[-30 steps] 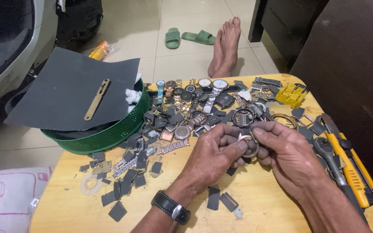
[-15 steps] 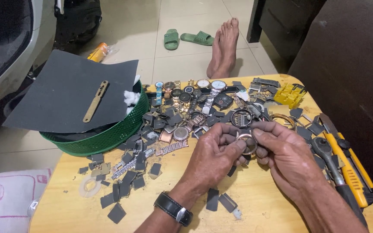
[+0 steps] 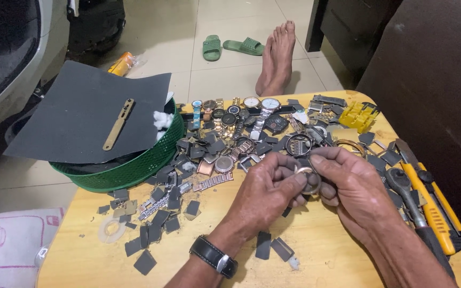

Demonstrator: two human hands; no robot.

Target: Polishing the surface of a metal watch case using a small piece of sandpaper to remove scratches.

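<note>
At the centre of the frame we have a round metal watch case (image 3: 308, 180) pinched between both hands, just above the wooden bench (image 3: 326, 256). Our left hand (image 3: 265, 194) curls its fingers (image 3: 294, 184) around the near rim, clenched on the case, and our right hand (image 3: 350, 184) closes thumb and forefinger on the far rim, so both are grasping the same piece. The case face is mostly hidden by the fingertips, so we cannot tell which side is up.

To do this well, we judge that we should keep the left hand as the steady clamp and let the right do the fine turning, holding the case low over the bench so anything that slips lands close by. The pile of watches and loose parts (image 3: 241, 133) lies just above the hands in the frame, so we should keep our wrists clear of it. The yellow utility knife (image 3: 433, 210) and the ratchet tool (image 3: 409, 197) lie at the right edge, near the right forearm; an elbow drifting there could knock them. The green basket (image 3: 129, 170) with its dark sheet (image 3: 89, 114) sits well apart at the upper left.
</note>
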